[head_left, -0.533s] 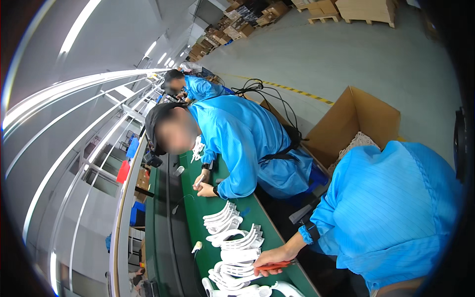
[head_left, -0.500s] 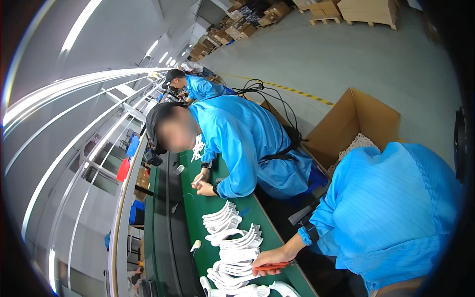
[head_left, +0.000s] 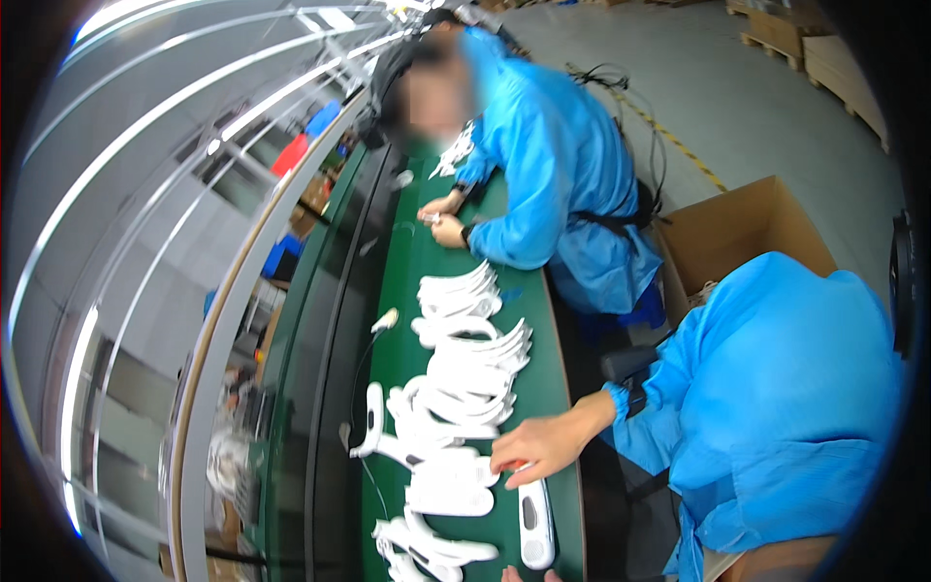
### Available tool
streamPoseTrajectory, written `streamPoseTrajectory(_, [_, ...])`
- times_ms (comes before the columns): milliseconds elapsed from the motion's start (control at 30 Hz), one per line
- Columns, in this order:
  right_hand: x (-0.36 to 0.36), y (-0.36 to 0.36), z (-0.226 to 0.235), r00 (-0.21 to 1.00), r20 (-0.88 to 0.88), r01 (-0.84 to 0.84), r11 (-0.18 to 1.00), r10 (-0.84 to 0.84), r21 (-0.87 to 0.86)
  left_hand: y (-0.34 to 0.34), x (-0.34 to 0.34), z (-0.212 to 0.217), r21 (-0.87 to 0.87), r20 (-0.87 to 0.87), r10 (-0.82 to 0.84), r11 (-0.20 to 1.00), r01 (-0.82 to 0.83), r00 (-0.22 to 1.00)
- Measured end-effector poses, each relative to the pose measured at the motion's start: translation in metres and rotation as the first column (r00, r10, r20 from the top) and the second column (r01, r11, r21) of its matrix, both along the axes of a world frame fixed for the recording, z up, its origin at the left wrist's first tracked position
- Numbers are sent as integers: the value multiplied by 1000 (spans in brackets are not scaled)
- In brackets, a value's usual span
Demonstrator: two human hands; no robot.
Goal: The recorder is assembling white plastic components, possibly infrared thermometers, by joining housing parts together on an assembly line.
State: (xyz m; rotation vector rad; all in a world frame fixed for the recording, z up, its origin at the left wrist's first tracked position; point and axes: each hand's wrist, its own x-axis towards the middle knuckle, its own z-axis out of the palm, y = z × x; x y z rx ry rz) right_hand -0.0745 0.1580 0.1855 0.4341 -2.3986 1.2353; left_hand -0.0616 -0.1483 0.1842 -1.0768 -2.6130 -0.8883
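Right hand: bent fingers at white parts on the green table; grip indeterminable. Left hand: partly visible, grip likewise indeterminable, near an oblong white housing.

Bright blue smock, blue cuff, dark wristband

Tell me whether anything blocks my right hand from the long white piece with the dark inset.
Nothing visible does: the right hand is at the upper end of the long white piece; touching or not is unclear. Other white parts lie to the picture's left, not between.
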Motion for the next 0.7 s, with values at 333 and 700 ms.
streamPoseTrajectory(333, [8, 27, -11, 992, 117, 3, 947, -42, 320, -2, 9, -3, 132, 238, 58, 987, -91, 969])
streamPoseTrajectory(700, [12, 19, -1, 934, 331, -245, 915, 134, 320, 19, -7, -18, 335, 206, 65, 933, -133, 976])
